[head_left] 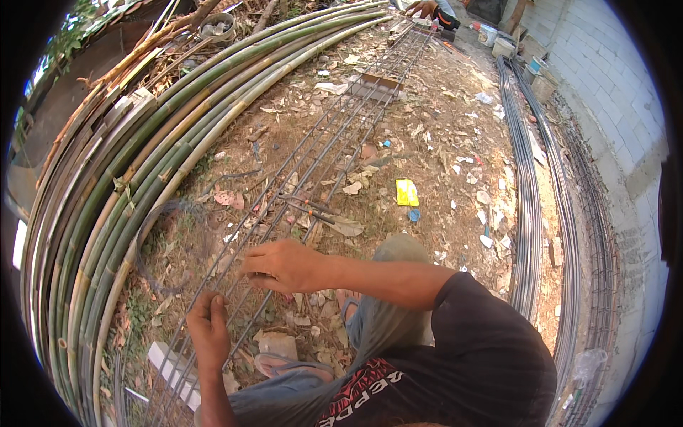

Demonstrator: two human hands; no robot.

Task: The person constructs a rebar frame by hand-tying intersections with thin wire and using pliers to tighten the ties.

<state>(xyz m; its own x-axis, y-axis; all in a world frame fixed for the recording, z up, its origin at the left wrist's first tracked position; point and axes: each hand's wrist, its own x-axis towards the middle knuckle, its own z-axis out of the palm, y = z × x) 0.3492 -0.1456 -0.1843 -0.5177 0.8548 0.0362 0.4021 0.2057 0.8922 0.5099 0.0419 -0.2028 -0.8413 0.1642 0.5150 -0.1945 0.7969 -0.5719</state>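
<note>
A long, narrow rebar cage (pixel 313 167) stretches from beside my left knee to the far end of the ground. My left hand (pixel 208 327) is at its near left side, thumb and fingers pinched together by a bar. Just beyond it, my right hand (pixel 281 265) reaches across the bars with its fingers bent downward and closed. Whatever lies in either hand is too small or hidden to make out. Ahead of my right hand, a pair of pincers (pixel 311 208) with dark handles rests across the bars. Loops of thin wire (pixel 146 267) lie left of the cage.
Bamboo poles (pixel 153 160) curve along the left. Bundled steel bars (pixel 523 192) lie at right, before a block wall (pixel 605 78). A wooden piece (pixel 382 80) sits under the cage's far part. Another person's hand (pixel 421 8) shows at the far end. Leaves and a yellow packet (pixel 406 192) litter the ground.
</note>
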